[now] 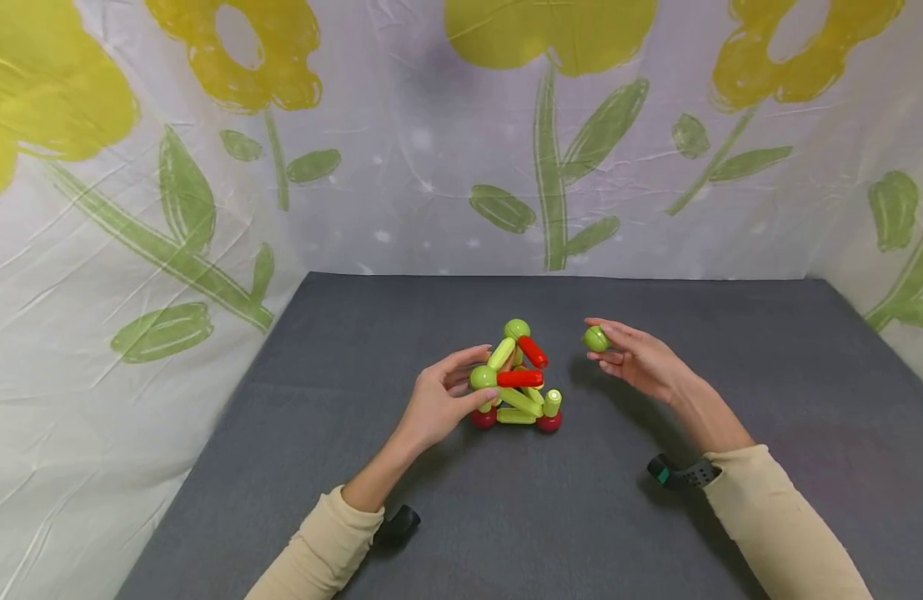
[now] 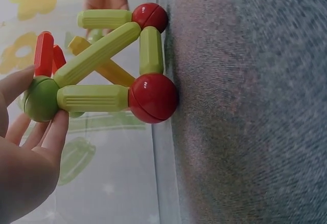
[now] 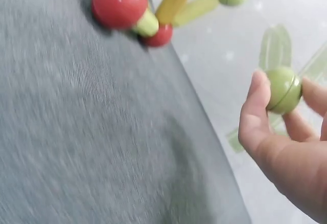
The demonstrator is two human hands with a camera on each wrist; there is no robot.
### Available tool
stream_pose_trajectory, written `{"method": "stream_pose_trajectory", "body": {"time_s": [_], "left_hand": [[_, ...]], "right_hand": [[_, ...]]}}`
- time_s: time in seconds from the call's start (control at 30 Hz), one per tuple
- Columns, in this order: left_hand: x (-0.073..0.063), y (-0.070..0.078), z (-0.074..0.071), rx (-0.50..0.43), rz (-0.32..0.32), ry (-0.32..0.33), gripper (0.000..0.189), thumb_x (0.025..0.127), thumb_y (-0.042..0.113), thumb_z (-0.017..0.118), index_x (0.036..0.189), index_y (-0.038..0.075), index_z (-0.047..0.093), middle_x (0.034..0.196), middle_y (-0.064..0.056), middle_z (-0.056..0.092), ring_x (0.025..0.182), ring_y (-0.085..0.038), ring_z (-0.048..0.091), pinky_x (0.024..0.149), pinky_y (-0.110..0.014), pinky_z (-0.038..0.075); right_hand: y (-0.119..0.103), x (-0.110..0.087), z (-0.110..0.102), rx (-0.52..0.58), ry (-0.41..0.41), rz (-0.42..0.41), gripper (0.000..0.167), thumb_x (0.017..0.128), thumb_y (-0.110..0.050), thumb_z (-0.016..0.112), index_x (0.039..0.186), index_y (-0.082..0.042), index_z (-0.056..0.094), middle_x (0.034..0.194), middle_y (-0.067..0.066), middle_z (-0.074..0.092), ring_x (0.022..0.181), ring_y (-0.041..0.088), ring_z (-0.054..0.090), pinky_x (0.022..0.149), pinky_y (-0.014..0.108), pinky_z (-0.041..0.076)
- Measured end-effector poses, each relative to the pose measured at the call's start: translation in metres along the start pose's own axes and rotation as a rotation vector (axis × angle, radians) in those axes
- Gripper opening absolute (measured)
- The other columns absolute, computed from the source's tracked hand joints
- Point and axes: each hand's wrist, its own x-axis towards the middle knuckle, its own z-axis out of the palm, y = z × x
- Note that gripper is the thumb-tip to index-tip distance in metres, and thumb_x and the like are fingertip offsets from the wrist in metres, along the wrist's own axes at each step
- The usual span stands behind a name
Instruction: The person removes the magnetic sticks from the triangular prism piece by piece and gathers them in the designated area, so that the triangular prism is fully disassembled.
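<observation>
Right hand (image 1: 644,360) is pinching a glossy green plastic-looking ball (image 1: 595,339) at two o'clock from the red-and-green plastic-looking rod-and-ball frame (image 1: 519,379). Left hand (image 1: 434,404) is gripping its glossy green corner ball (image 1: 482,377) at nine o'clock; light, steady bracing should be keeping it intact.

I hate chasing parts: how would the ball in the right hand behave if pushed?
The green ball would probably roll, being round. Its smooth surface may be slippery. Likely light: the right hand merely pinches it.
</observation>
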Motion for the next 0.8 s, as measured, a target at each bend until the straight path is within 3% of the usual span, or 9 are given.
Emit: {"method": "stream_pose_trajectory", "body": {"time_s": [0.17,0.27,0.5,0.63,0.8], "left_hand": [[0.001,-0.001,-0.002,-0.054,-0.025,0.004,0.053,0.083,-0.006,0.070,0.132,-0.006,0.052,0.128,-0.022,0.054,0.116,-0.033,0.053,0.094,-0.040,0.046],[0.002,-0.003,-0.002,-0.072,-0.036,0.008,0.053,0.082,-0.007,0.070,0.132,-0.006,0.052,0.126,-0.022,0.055,0.117,-0.033,0.053,0.094,-0.041,0.046],[0.007,-0.028,-0.001,-0.118,-0.024,0.022,0.055,0.081,-0.007,0.071,0.133,-0.003,0.052,0.127,-0.019,0.056,0.118,-0.029,0.053,0.095,-0.041,0.045],[0.008,-0.033,-0.002,-0.112,-0.009,0.021,0.055,0.082,-0.003,0.073,0.133,0.001,0.054,0.126,-0.014,0.058,0.117,-0.024,0.054,0.092,-0.034,0.048],[0.006,-0.035,-0.001,-0.100,0.000,0.018,0.054,0.082,0.001,0.073,0.133,0.002,0.054,0.126,-0.013,0.058,0.116,-0.023,0.054,0.091,-0.030,0.048]], "right_hand": [[0.000,0.005,-0.014,-0.071,0.043,0.005,0.065,0.101,-0.023,0.049,0.149,0.004,0.015,0.111,0.001,0.058,0.097,0.011,0.063,0.086,0.025,0.049],[0.001,0.009,-0.020,-0.104,0.078,0.002,0.064,0.101,-0.020,0.050,0.148,0.006,0.016,0.105,-0.002,0.061,0.095,0.010,0.063,0.086,0.024,0.049],[-0.003,0.021,-0.031,-0.148,0.171,0.017,0.049,0.099,-0.020,0.055,0.138,0.002,0.035,0.101,-0.003,0.061,0.092,0.009,0.063,0.088,0.025,0.049],[-0.003,0.031,-0.036,-0.202,0.212,-0.009,0.060,0.097,-0.021,0.058,0.142,0.008,0.031,0.101,-0.003,0.059,0.091,0.007,0.062,0.091,0.026,0.048],[-0.004,0.041,-0.042,-0.226,0.220,-0.036,0.073,0.091,-0.025,0.067,0.142,0.012,0.030,0.099,-0.001,0.059,0.088,0.007,0.063,0.085,0.022,0.050]]}}
